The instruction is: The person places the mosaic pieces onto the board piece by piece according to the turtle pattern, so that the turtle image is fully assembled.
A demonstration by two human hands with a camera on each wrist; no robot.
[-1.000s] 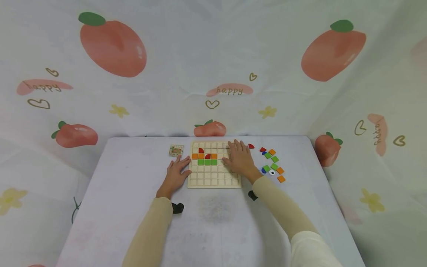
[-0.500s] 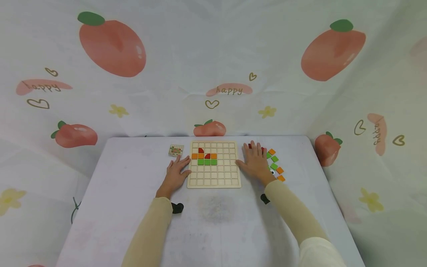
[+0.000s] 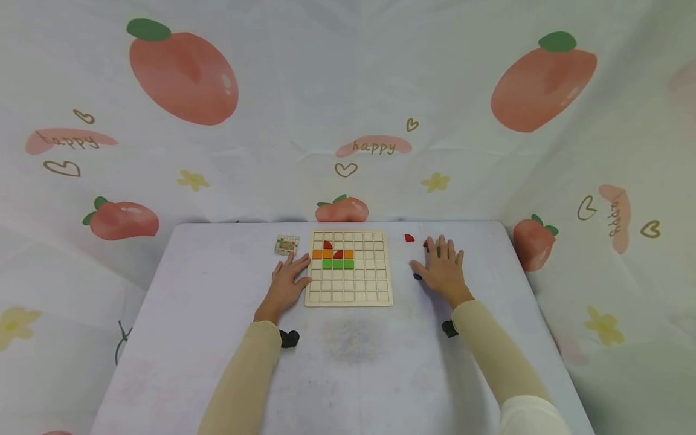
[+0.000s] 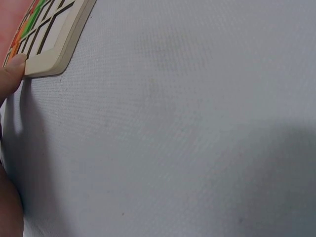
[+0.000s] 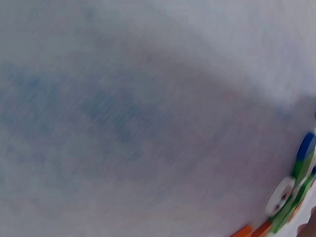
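A wooden grid board lies on the table, with orange squares, green squares and red quarter-circle pieces in its upper left cells. My left hand rests along the board's left edge. In the left wrist view, the thumb touches the board's rim. Off the board's right side, my right hand is spread over the loose pieces and hides most of them. Past its thumb a blue piece peeks out. The right wrist view catches a white disc with a dark centre and green pieces.
A small patterned card lies beyond my left fingertips. One loose red quarter-circle sits between the board and my right hand. A white cloth with fruit prints hangs behind the table.
My right hand has moved right, from above the board's right side to over the loose pieces, and now covers them. The left hand and the pieces on the board stay put.
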